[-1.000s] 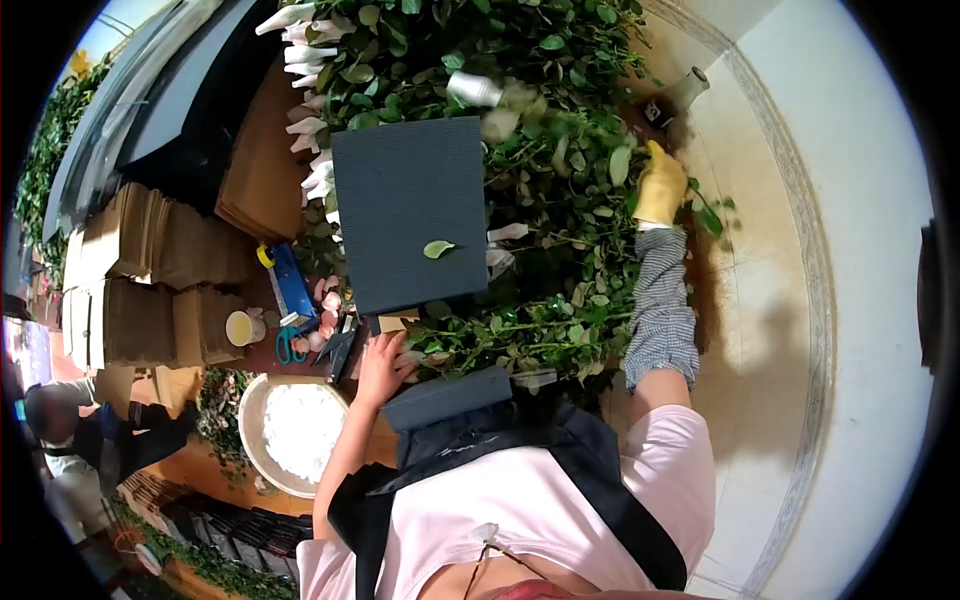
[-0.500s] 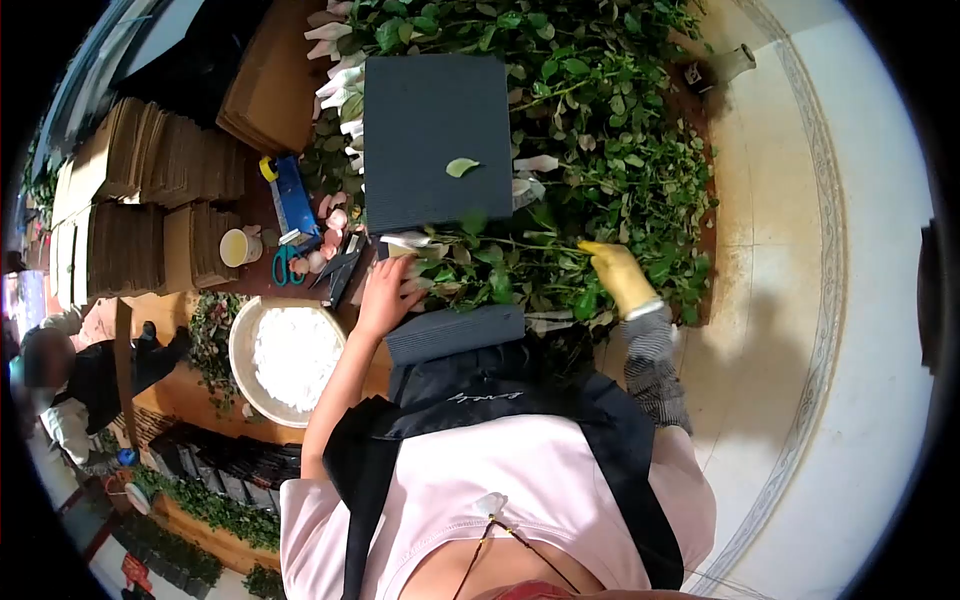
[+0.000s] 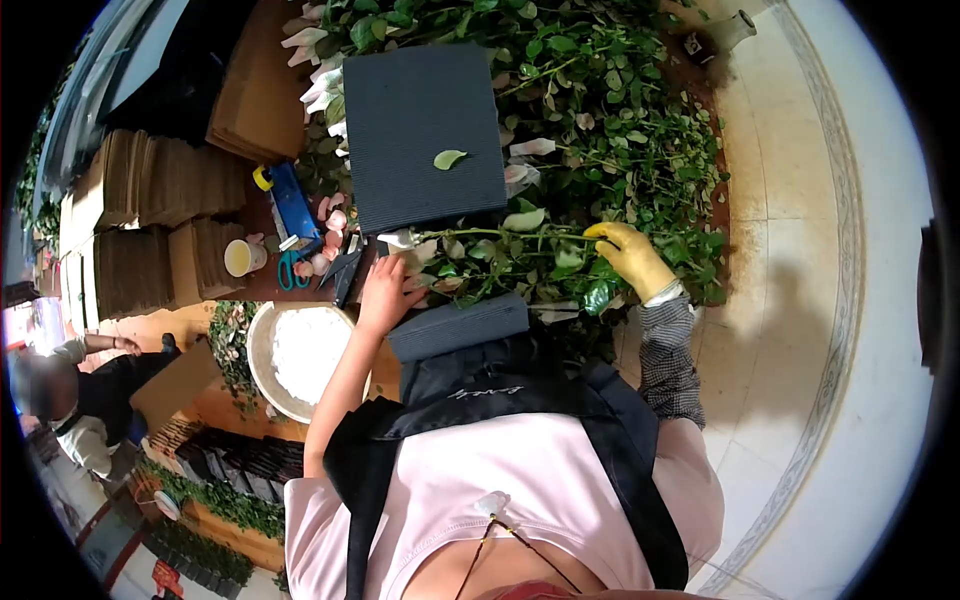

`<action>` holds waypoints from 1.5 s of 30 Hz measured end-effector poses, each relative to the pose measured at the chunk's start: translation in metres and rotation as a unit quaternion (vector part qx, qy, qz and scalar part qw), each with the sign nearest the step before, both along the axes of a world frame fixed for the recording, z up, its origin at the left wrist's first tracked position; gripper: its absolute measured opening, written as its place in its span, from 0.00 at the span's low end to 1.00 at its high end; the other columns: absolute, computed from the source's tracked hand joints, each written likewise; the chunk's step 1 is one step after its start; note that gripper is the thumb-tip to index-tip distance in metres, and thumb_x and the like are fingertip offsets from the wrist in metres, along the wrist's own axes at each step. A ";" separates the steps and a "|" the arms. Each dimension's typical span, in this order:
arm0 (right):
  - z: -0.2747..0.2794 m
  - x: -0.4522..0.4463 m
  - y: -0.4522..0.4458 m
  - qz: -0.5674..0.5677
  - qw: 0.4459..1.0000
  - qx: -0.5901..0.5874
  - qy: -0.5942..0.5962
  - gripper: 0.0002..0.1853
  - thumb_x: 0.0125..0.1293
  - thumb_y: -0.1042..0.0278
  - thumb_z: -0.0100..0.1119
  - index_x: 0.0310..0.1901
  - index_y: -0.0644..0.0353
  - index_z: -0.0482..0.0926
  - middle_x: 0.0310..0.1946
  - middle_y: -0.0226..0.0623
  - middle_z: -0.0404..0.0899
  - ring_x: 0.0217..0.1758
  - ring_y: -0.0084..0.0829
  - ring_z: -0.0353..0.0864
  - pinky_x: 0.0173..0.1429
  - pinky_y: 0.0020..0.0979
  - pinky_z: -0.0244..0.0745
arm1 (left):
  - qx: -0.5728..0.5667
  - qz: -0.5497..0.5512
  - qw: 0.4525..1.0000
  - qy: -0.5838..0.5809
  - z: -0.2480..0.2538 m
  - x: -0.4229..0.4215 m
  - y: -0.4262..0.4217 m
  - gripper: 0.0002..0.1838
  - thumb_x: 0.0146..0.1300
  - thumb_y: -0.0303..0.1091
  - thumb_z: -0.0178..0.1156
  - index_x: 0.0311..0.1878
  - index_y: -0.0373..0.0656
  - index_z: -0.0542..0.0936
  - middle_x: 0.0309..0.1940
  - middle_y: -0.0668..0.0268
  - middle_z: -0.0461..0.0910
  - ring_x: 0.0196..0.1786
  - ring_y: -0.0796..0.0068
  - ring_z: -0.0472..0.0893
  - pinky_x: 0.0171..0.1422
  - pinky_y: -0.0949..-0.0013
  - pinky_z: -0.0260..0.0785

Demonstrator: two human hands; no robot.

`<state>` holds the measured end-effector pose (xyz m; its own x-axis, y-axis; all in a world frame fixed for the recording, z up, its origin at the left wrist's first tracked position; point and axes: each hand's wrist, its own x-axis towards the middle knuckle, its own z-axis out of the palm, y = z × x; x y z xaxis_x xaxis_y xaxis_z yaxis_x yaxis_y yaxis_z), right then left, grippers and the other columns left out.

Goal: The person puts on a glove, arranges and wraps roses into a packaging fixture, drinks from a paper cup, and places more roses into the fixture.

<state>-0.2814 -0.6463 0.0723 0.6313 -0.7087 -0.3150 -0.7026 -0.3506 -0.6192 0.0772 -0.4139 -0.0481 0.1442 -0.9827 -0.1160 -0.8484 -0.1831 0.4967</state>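
A rose stem (image 3: pixel 500 233) with a white-sleeved bud (image 3: pixel 399 239) at its left end lies across a leafy bunch of roses (image 3: pixel 485 262). My right hand (image 3: pixel 635 260), in a yellow glove, pinches its far end. My left hand (image 3: pixel 388 297) is bare and rests at the bud end of the bunch, thumb and fingers apart; some fingertips are hidden by the flowers. A dark ribbed sheet (image 3: pixel 455 328) shows under the bunch, against my apron. Beyond the bunch, a dark ribbed block (image 3: pixel 420 135) carries a loose leaf (image 3: pixel 450 160).
Many leafy rose stems (image 3: pixel 610 110) cover the table. At left are teal scissors (image 3: pixel 288 270), a blue tape dispenser (image 3: pixel 292 200), a cup (image 3: pixel 243 258), cardboard stacks (image 3: pixel 130 270) and a tub of white pieces (image 3: pixel 305 355). Another person (image 3: pixel 90 400) handles a cardboard sheet (image 3: pixel 178 385).
My gloved right hand has shifted slightly right and up, and the rose stem lies straighter above the bunch. My left hand stays nearly in place. The other person's cardboard has tilted.
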 end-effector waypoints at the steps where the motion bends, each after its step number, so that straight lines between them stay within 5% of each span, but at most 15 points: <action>1: -0.004 -0.005 -0.002 0.013 0.999 0.009 0.045 0.13 0.71 0.69 0.57 0.55 0.58 0.80 0.53 0.44 0.82 0.53 0.43 0.82 0.59 0.39 0.77 | -0.075 -0.003 0.997 0.020 0.001 -0.001 0.000 0.34 0.51 0.39 0.74 0.60 0.36 0.74 0.50 0.56 0.78 0.55 0.53 0.76 0.61 0.55 0.69; 8: -0.047 0.014 0.000 0.088 0.930 -0.316 0.164 0.08 0.58 0.75 0.59 0.38 0.57 0.87 0.46 0.43 0.86 0.46 0.43 0.84 0.52 0.40 0.80 | -0.061 -0.004 0.998 0.014 0.003 -0.001 0.001 0.34 0.50 0.40 0.74 0.60 0.37 0.76 0.52 0.56 0.77 0.56 0.54 0.76 0.61 0.55 0.68; 10: -0.079 0.012 0.003 0.061 0.914 -0.398 0.061 0.09 0.54 0.76 0.59 0.35 0.57 0.85 0.47 0.41 0.86 0.48 0.42 0.84 0.54 0.37 0.79 | -0.046 -0.021 0.998 -0.042 0.025 -0.004 -0.005 0.32 0.46 0.37 0.75 0.56 0.38 0.78 0.55 0.56 0.75 0.58 0.53 0.73 0.62 0.55 0.67; 12: -0.116 0.010 0.004 0.072 0.921 -0.299 0.239 0.11 0.53 0.75 0.61 0.40 0.56 0.85 0.48 0.38 0.85 0.53 0.44 0.82 0.60 0.41 0.75 | -0.038 -0.016 0.998 -0.049 0.032 -0.005 -0.008 0.31 0.45 0.40 0.76 0.54 0.40 0.79 0.58 0.55 0.72 0.63 0.51 0.70 0.67 0.52 0.63; 15: -0.132 0.004 0.009 0.116 0.915 -0.333 0.197 0.16 0.51 0.73 0.63 0.44 0.56 0.84 0.51 0.41 0.83 0.54 0.43 0.81 0.62 0.40 0.73 | -0.114 -0.033 0.990 -0.082 0.025 0.001 -0.012 0.31 0.43 0.42 0.77 0.52 0.43 0.79 0.60 0.51 0.71 0.67 0.46 0.67 0.76 0.44 0.54; 20: 0.002 0.073 0.023 0.125 0.930 -0.196 0.285 0.30 0.63 0.64 0.65 0.67 0.55 0.70 0.55 0.45 0.80 0.53 0.42 0.82 0.60 0.41 0.76 | -0.065 -0.010 0.996 -0.055 0.008 0.000 -0.007 0.29 0.45 0.43 0.76 0.50 0.44 0.78 0.61 0.50 0.71 0.67 0.47 0.68 0.76 0.44 0.53; 24: 0.007 0.154 0.053 0.211 0.974 -0.063 -0.044 0.29 0.67 0.58 0.63 0.66 0.58 0.71 0.42 0.43 0.86 0.46 0.43 0.85 0.53 0.41 0.80 | -0.084 -0.001 0.996 -0.043 0.001 0.000 -0.003 0.31 0.43 0.41 0.77 0.52 0.43 0.77 0.62 0.52 0.71 0.68 0.50 0.68 0.77 0.44 0.53; 28: -0.051 0.235 0.065 0.254 0.926 -0.096 0.263 0.23 0.68 0.48 0.59 0.51 0.61 0.81 0.34 0.42 0.86 0.37 0.44 0.86 0.44 0.45 0.80 | -0.086 -0.005 0.995 -0.057 0.004 0.000 -0.004 0.33 0.44 0.43 0.77 0.54 0.43 0.76 0.63 0.52 0.71 0.69 0.50 0.68 0.77 0.45 0.52; 34: -0.087 0.203 0.065 0.131 0.982 -0.113 0.080 0.18 0.66 0.50 0.61 0.38 0.59 0.85 0.31 0.41 0.86 0.33 0.42 0.86 0.40 0.44 0.78 | -0.083 0.003 0.995 -0.046 0.006 -0.002 -0.004 0.31 0.45 0.44 0.76 0.52 0.43 0.76 0.61 0.52 0.72 0.67 0.51 0.69 0.76 0.45 0.53; 35: -0.100 0.192 0.065 0.018 1.000 0.018 0.002 0.18 0.67 0.50 0.62 0.37 0.59 0.85 0.28 0.40 0.86 0.30 0.38 0.85 0.37 0.41 0.78 | -0.094 -0.002 0.995 -0.043 0.009 -0.001 -0.005 0.29 0.46 0.45 0.76 0.50 0.44 0.77 0.60 0.52 0.72 0.66 0.51 0.70 0.76 0.45 0.53; 38: -0.076 0.169 0.062 -0.194 0.957 0.211 -0.044 0.23 0.69 0.49 0.62 0.31 0.65 0.85 0.21 0.35 0.84 0.23 0.27 0.83 0.31 0.32 0.78 | -0.099 -0.002 0.994 -0.043 0.007 0.000 -0.006 0.29 0.46 0.44 0.76 0.49 0.44 0.77 0.59 0.53 0.73 0.66 0.51 0.70 0.76 0.45 0.54; 42: -0.067 0.105 0.025 -0.373 0.880 0.251 -0.150 0.19 0.72 0.51 0.60 0.44 0.63 0.84 0.33 0.39 0.87 0.36 0.34 0.87 0.45 0.36 0.82 | -0.116 -0.019 0.992 -0.034 -0.008 0.003 -0.006 0.28 0.46 0.43 0.76 0.48 0.44 0.77 0.58 0.54 0.73 0.65 0.51 0.71 0.76 0.45 0.53; 43: -0.082 0.076 0.002 -0.413 0.669 0.417 -0.456 0.20 0.74 0.51 0.57 0.47 0.63 0.82 0.42 0.41 0.85 0.43 0.35 0.85 0.53 0.38 0.80 | -0.141 -0.018 0.989 -0.049 -0.018 0.002 -0.004 0.27 0.46 0.42 0.76 0.49 0.44 0.77 0.60 0.54 0.73 0.65 0.50 0.70 0.76 0.45 0.53; 44: -0.099 0.053 -0.018 -0.379 0.348 0.513 -0.687 0.21 0.76 0.51 0.54 0.51 0.63 0.80 0.51 0.44 0.83 0.50 0.35 0.84 0.61 0.41 0.78 | -0.144 -0.021 0.988 -0.048 -0.023 0.002 -0.003 0.27 0.46 0.42 0.76 0.49 0.44 0.77 0.60 0.54 0.73 0.65 0.50 0.70 0.76 0.45 0.53; 45: -0.077 0.048 -0.022 -0.406 0.413 0.427 -0.694 0.22 0.76 0.50 0.52 0.57 0.62 0.76 0.59 0.44 0.77 0.60 0.37 0.77 0.67 0.42 0.74 | -0.169 -0.020 0.985 -0.041 -0.027 0.002 -0.002 0.27 0.47 0.42 0.76 0.49 0.44 0.77 0.61 0.54 0.72 0.65 0.50 0.70 0.76 0.44 0.53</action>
<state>-0.2330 -0.6679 -0.0046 0.2873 -0.8687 -0.4036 0.8665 0.4153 -0.2770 0.0796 -0.4154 -0.0749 0.1006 -0.9683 0.2286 -0.8915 0.0143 0.4528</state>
